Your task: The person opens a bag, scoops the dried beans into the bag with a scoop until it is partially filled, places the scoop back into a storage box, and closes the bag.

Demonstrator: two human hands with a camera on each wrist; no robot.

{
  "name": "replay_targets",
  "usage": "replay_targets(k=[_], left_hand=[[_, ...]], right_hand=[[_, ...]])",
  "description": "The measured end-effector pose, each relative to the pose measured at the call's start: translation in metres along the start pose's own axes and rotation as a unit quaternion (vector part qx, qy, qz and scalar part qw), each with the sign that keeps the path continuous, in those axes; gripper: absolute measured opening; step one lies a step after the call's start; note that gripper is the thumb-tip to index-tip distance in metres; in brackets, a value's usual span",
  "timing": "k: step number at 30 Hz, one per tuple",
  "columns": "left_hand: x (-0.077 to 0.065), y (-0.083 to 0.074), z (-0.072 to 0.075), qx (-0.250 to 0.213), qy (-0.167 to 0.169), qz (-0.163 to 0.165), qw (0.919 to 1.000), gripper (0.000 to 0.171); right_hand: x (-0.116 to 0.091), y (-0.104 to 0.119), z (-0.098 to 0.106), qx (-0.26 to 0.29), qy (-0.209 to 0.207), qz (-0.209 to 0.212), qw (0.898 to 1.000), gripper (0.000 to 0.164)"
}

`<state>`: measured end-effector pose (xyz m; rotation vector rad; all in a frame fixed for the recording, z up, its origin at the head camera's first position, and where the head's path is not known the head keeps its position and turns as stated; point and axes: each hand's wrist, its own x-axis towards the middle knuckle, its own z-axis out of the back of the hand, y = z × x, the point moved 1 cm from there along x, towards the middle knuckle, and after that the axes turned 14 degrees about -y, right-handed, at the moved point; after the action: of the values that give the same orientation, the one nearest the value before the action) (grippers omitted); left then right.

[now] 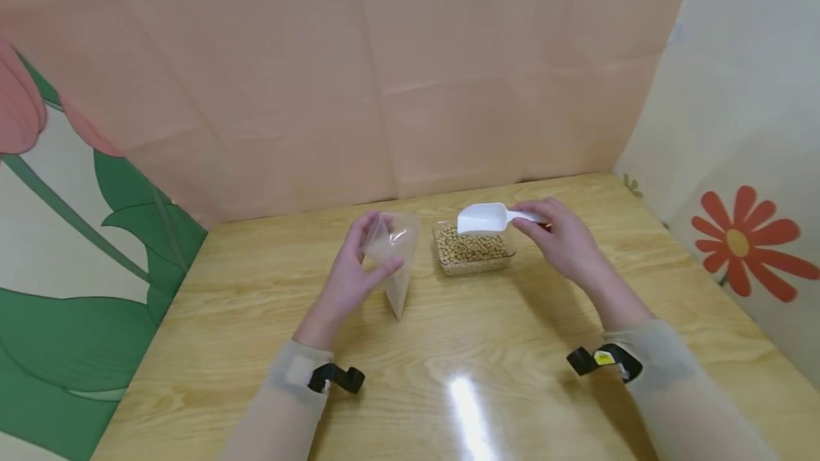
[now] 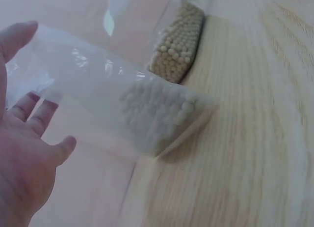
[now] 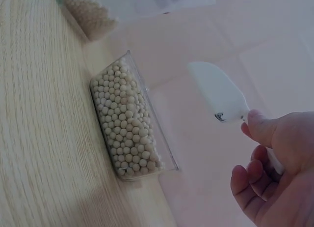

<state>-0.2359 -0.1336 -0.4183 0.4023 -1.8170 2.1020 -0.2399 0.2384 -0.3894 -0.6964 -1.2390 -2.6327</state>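
Keeping the clear bag spread and upright should help, with the white scoop best carried level. The left grip grasps the bag, which has beans at its bottom; the right grip pinches the scoop's handle above the bean-filled tub. Light glares off the wooden table; beyond stand a pink backdrop and flower-decorated walls.

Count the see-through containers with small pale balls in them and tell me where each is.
2: the clear box on the table, and the plastic bag held in the left hand. No others show.
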Motion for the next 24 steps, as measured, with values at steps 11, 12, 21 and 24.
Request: replay_targets(k=[11,12,21,24], left_hand=[[0.0,0.0,0.001,0.062,0.023,-0.012,0.9978,0.086],[0.0,-0.001,0.002,0.062,0.023,-0.012,0.9977,0.085],[-0.002,-0.001,0.0,0.061,0.025,-0.002,0.9978,0.085],[-0.003,-0.001,0.0,0.06,0.034,-0.001,0.9976,0.084]], right_hand=[[0.004,-0.008,-0.002,0.0,0.004,0.0,1.0,0.034],[0.004,-0.008,-0.002,-0.001,0.005,0.001,1.0,0.034],[0.006,-0.016,0.005,-0.031,0.053,0.006,0.998,0.032],[0.005,-0.02,0.007,-0.045,0.065,0.004,0.997,0.032]])
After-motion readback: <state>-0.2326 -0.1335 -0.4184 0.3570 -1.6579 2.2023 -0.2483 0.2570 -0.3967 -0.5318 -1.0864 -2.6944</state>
